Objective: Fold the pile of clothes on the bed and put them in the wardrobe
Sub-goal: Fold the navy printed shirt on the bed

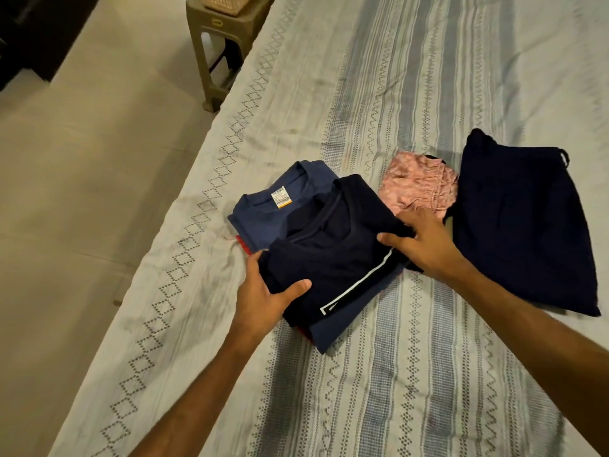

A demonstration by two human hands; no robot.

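- The dark navy garment (333, 255), folded and edged with a white stripe, sits on top of a blue T-shirt (270, 209) on the bed (395, 374), near the bed's left edge; a sliver of red fabric (243, 249) shows beneath the stack.
- It looks light and soft, a limp knit that will sag and come unfolded if lifted from one corner, so it is best taken from both sides together, fingers slid underneath.
- The left hand (263, 291) grips the garment's near left edge, thumb curled over the top and fingers tucked under.
- The right hand (425, 242) holds the right edge, thumb on top; its fingers seem to wrap the cloth, though the blur makes that uncertain.
- A pink patterned piece (418, 183) lies folded just beyond the right hand, and a navy drawstring garment (520, 232) lies flat beside it.
- A plastic stool (217, 47) stands on the floor by the bed.
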